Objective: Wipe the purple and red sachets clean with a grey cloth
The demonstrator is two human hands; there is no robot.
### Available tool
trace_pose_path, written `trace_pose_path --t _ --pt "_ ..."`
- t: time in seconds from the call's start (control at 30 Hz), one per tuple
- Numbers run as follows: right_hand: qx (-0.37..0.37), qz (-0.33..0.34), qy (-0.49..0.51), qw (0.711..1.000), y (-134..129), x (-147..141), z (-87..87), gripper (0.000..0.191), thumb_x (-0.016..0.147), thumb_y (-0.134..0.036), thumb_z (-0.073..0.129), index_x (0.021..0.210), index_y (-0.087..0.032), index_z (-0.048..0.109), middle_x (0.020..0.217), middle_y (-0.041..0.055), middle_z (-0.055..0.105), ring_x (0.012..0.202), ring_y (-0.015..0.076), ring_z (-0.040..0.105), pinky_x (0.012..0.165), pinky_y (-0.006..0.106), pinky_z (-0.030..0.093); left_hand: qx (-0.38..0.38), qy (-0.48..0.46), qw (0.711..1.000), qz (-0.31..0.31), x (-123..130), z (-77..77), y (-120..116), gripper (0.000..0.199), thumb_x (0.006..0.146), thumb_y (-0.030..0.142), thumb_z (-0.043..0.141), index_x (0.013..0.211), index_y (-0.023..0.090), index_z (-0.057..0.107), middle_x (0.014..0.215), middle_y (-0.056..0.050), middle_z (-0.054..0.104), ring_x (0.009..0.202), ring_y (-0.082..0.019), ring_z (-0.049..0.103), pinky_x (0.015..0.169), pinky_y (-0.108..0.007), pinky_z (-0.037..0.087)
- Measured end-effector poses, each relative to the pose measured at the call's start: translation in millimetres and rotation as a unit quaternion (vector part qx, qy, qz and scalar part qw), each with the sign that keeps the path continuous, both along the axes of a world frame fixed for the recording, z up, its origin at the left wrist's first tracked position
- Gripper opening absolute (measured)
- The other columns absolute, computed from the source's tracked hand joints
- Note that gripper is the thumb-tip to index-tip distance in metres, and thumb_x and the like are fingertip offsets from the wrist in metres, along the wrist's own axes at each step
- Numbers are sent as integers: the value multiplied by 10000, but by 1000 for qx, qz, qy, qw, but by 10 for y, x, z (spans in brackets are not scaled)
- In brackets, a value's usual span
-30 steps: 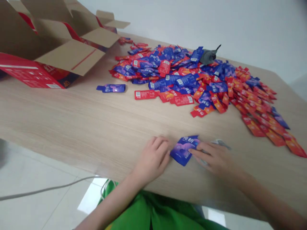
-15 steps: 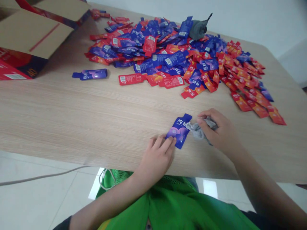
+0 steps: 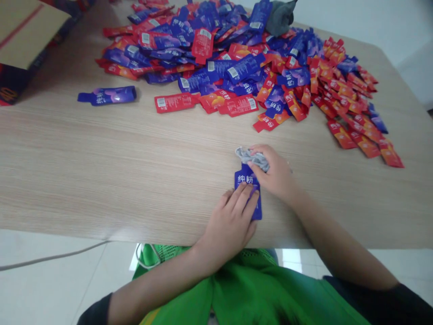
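Note:
A blue-purple pouch [image 3: 257,211] with a narrow neck lies on the table in front of me, its neck pointing away. My left hand [image 3: 233,212] rests on its middle with outstretched fingers, covering part of the print. My right hand [image 3: 272,174] is closed on a crumpled grey cloth [image 3: 244,155]. The cloth covers the tip of the pouch's neck, and my right fingertips are close beside it.
Behind lies a large heap of red and blue pouches [image 3: 203,83], with a dark grey bundle [image 3: 280,19] on top. One separate blue pouch [image 3: 108,95] lies to the left. An open carton [image 3: 23,74] stands at the far left, and a cable [image 3: 54,257] crosses below the table.
My right hand has carried the cloth left and away from me, onto the pouch's neck. The pouch has turned more upright, and my left hand has slid right, further over it.

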State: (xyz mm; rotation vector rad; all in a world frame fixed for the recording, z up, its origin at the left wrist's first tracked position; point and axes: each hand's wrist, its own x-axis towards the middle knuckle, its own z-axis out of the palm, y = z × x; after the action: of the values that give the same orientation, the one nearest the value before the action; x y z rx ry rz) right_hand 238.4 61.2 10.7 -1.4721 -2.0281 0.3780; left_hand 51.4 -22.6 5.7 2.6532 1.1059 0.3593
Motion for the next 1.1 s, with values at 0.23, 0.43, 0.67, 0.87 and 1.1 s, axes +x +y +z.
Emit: trace_pose_path --t 0.23,0.43,0.67,0.87,1.1 --pt "26 -141 16 990 -70 285 428 261 876 -399 634 1083 -274 537 809 -2 644 648 184 587 604 330 465 -13 31 998 55 -37 8 0 635 981 455 480 1537 175 353 1545 -122 461 1333 -292 464 1029 -434 407" --pt "9 2 -61 998 -4 -110 407 176 875 -331 613 1009 -242 542 882 39 645 808 218 599 735 362 485 -2 35 998 49 -57 -37 9 650 991 463 443 1518 93 356 1534 -134 475 1365 -286 436 1081 -458 370" --pt "-14 134 -139 981 31 -314 104 247 901 -301 573 1129 -225 627 1177 127 586 1124 301 548 981 488 452 -2 25 999 43 -60 -22 25 575 973 468 481 1432 122 478 1455 -137 551 1392 -313 415 1106 -485 352" --pt "-23 134 -135 981 83 -195 104 314 847 -168 562 1144 -244 630 1127 100 636 1077 292 580 967 475 482 -15 16 999 46 -53 -27 33 634 964 465 496 1475 99 421 1518 -140 494 1409 -317 392 1111 -495 349" --pt "-32 22 -117 992 80 -100 239 391 812 -206 602 1198 -242 552 1105 87 679 992 292 661 824 423 531 -18 8 999 46 -62 -25 30 679 956 478 510 1505 102 377 1547 -135 462 1388 -313 407 1096 -472 348"
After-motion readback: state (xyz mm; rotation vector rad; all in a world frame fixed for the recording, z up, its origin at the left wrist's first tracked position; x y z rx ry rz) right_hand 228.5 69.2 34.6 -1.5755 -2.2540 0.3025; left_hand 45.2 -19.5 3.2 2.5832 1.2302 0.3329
